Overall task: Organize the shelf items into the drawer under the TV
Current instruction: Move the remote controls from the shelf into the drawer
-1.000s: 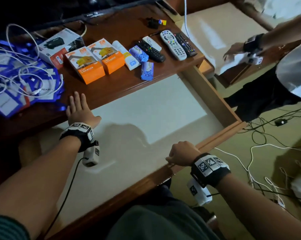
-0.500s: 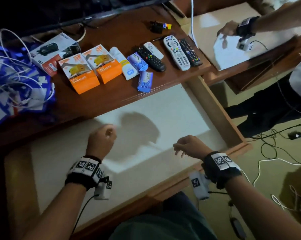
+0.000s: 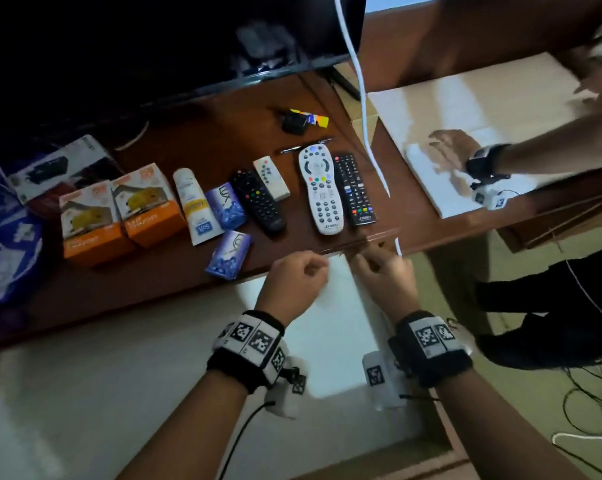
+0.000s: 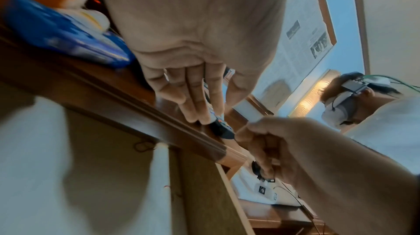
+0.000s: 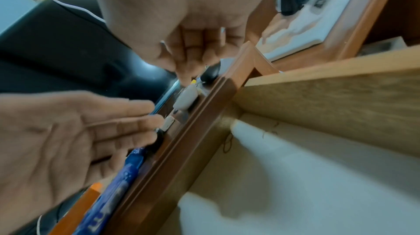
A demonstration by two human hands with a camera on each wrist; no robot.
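Observation:
Several remotes lie on the brown shelf: a white remote, a black remote to its right, another black remote and a small white remote. Left of them are two purple soap packs, a white tube and two orange boxes. My left hand and right hand hover side by side at the shelf's front edge, below the white remote. Both hold nothing, and their fingers point loosely at the edge. The open drawer with its pale liner lies under my wrists.
The dark TV stands behind the shelf items. A blue bag with white cables and a black-and-white box sit at the left. A white cable hangs past the shelf's right end. Another person's hand reaches into the neighbouring drawer.
Both my hands have risen from over the drawer to the shelf's front edge and come close together. The left fist has loosened. The other person's hand has shifted in their drawer.

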